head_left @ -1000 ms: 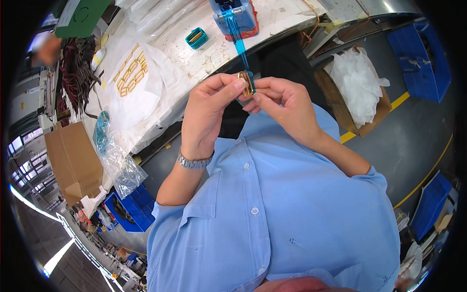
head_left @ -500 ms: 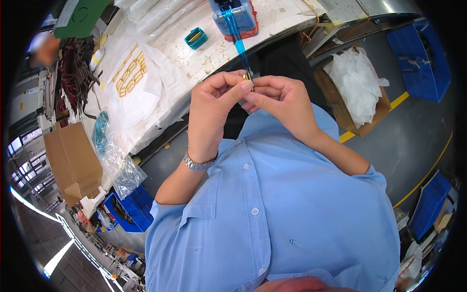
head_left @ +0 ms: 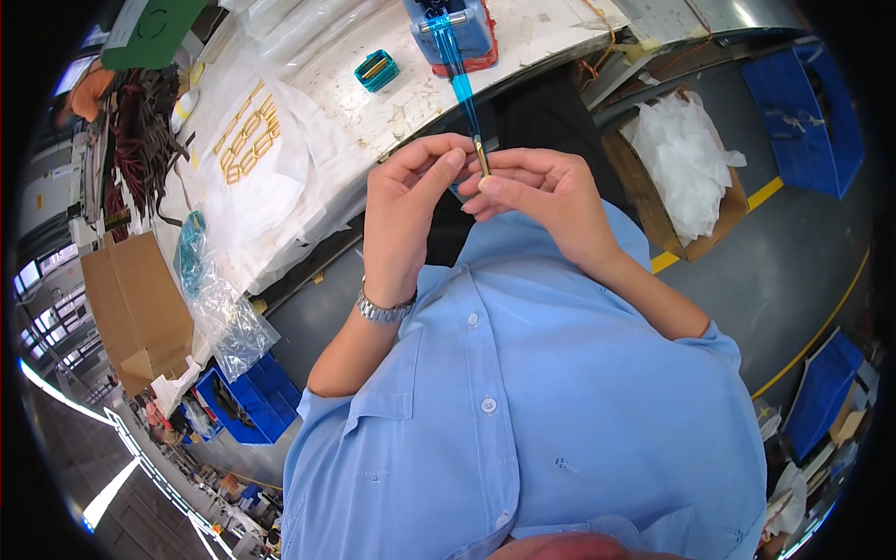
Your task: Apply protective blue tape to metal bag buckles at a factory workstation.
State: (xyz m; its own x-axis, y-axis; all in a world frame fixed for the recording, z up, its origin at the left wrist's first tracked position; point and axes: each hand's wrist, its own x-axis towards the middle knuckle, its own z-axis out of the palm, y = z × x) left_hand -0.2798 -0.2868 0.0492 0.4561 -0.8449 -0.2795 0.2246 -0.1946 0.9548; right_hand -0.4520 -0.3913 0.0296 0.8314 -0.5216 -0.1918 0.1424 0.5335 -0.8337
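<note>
A strip of clear blue film [head_left: 464,93] runs taut from a blue tape dispenser [head_left: 459,39] on the bench edge down to my hands. At its lower end is a small gold metal buckle [head_left: 482,157], seen edge-on and lying against the film. My right hand [head_left: 541,191] pinches the buckle's lower end between thumb and forefinger. Just left of it, my left hand [head_left: 411,187] has its fingers loosely bent, thumb and forefinger beside the buckle with nothing visible between them. Several gold buckles [head_left: 250,145] lie in rows on white sheeting.
A small roll of blue film [head_left: 376,71] with gold inside sits on the white bench [head_left: 411,107]. Clear plastic bags [head_left: 233,322] hang at the bench's left end by a cardboard box [head_left: 140,303]. To the right are a carton of white wrapping [head_left: 686,163] and a blue bin [head_left: 807,117].
My left thumb and forefinger have come off the buckle and shifted slightly left. The buckle has turned edge-on and sits a little lower, in my right fingers.
</note>
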